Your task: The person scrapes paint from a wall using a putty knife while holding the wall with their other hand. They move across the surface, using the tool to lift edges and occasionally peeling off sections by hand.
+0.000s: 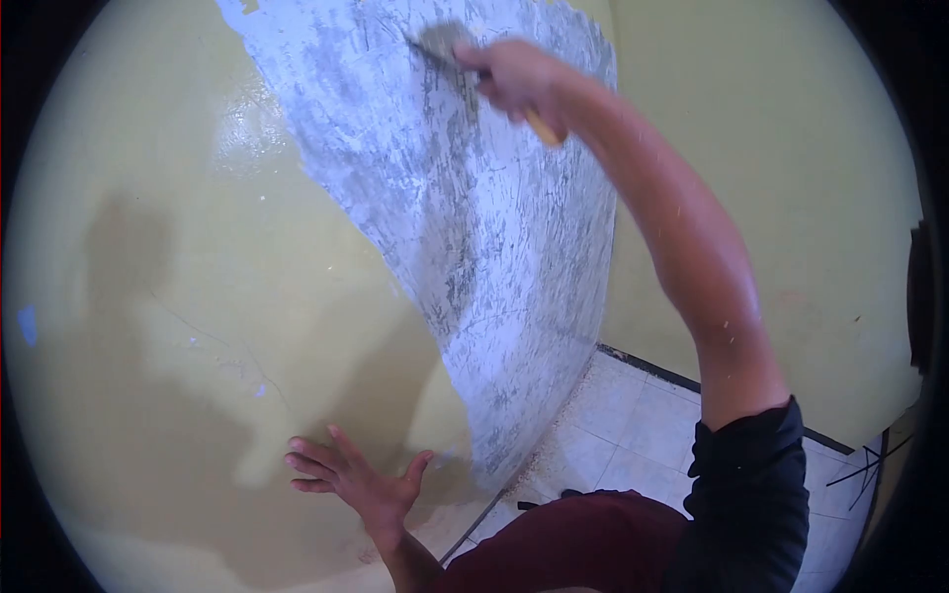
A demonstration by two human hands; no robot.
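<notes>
High on the wall, my right hand [524, 84] is wrapped round the yellowish handle [544, 128] of a scraper [433, 51]. Its dark blade, slightly blurred, overlaps the bare white and grey patch [386, 148] where the paint is gone. Yellow-green paint [237, 227] still covers the wall to the left of that patch, along a ragged slanting edge. Lower down, my left hand [366, 484] is open, fingers spread and thumb apart, holding nothing. It is nearest to the painted lower part of the wall.
A second yellow-green wall [761, 168] meets the scraped one at a corner on the right. Below lies a white tiled floor [633, 435] with a dark baseboard [682, 381]. Thin black rods [865, 479] show at the lower right, and small debris lies along the wall's foot.
</notes>
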